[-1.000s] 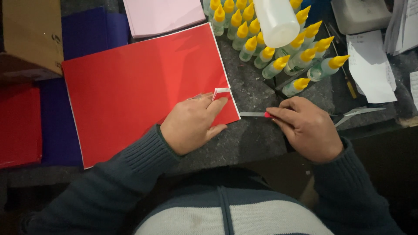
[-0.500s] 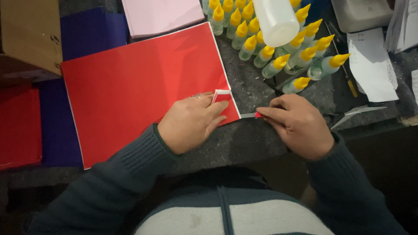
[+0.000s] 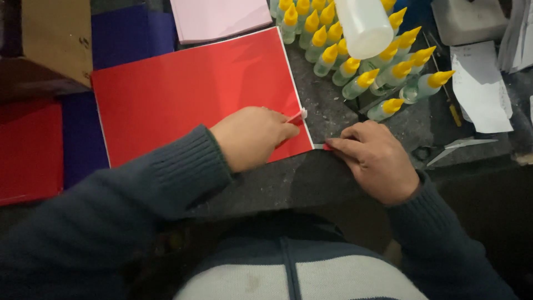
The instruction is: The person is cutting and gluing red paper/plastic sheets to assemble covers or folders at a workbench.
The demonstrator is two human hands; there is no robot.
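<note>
A large red sheet (image 3: 194, 94) lies flat on the dark stone worktop (image 3: 333, 111). My left hand (image 3: 252, 136) rests on its lower right part and pinches a lifted, curled bit of its right edge (image 3: 298, 115). My right hand (image 3: 375, 158) lies on the worktop just right of the sheet's lower right corner, fingertips pressing a small red and white strip (image 3: 323, 146) against that corner.
Several small clear bottles with yellow caps (image 3: 361, 53) stand behind my right hand, a big white bottle (image 3: 363, 25) over them. Pink paper (image 3: 219, 16) lies at the back, white papers (image 3: 480, 86) at right, a brown box (image 3: 53, 41) and red and blue sheets (image 3: 30, 147) at left.
My right hand has slid left until its fingertips meet the sheet's lower right corner. My left hand has shifted slightly, still lifting the edge piece.
</note>
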